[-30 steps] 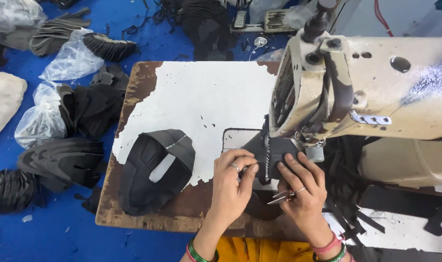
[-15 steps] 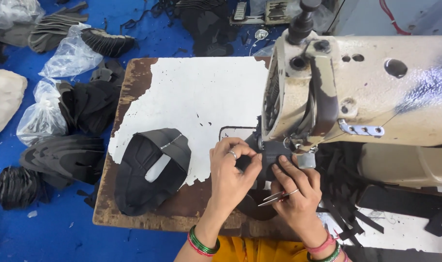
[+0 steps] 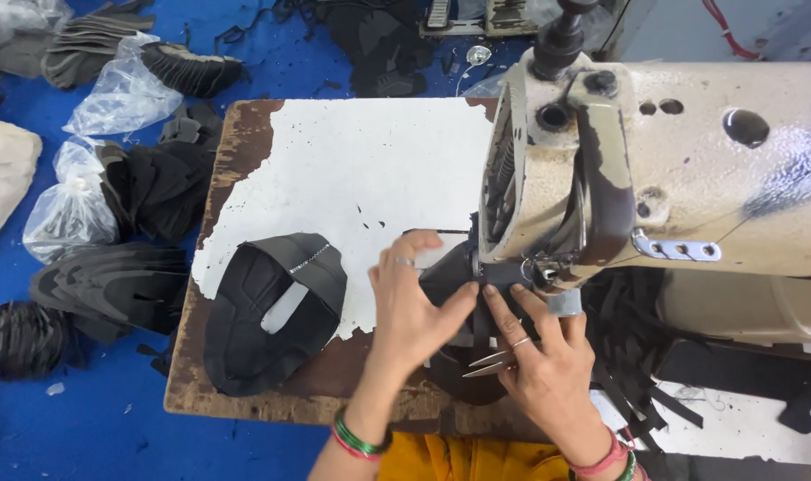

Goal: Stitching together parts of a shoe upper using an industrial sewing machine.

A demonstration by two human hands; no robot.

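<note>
My left hand (image 3: 410, 298) lies flat on a dark fabric piece (image 3: 454, 272) under the head of a cream sewing machine (image 3: 655, 169), fingers pointing toward the needle area. My right hand (image 3: 539, 352) presses the same piece from the near side and holds small metal snips (image 3: 487, 363) between its fingers. The needle itself is hidden behind the machine head. A stack of black shoe-upper pieces (image 3: 272, 307) rests on the table to the left of my left hand.
The worn wooden table (image 3: 334, 169) has a chipped white top. On the blue floor (image 3: 111, 436) to the left lie plastic bags (image 3: 125, 89) and piles of black pieces (image 3: 111, 285). More dark strips (image 3: 655, 356) hang at the right below the machine.
Both hands have slid the dark piece further under the machine head. The view has shifted closer to the machine.
</note>
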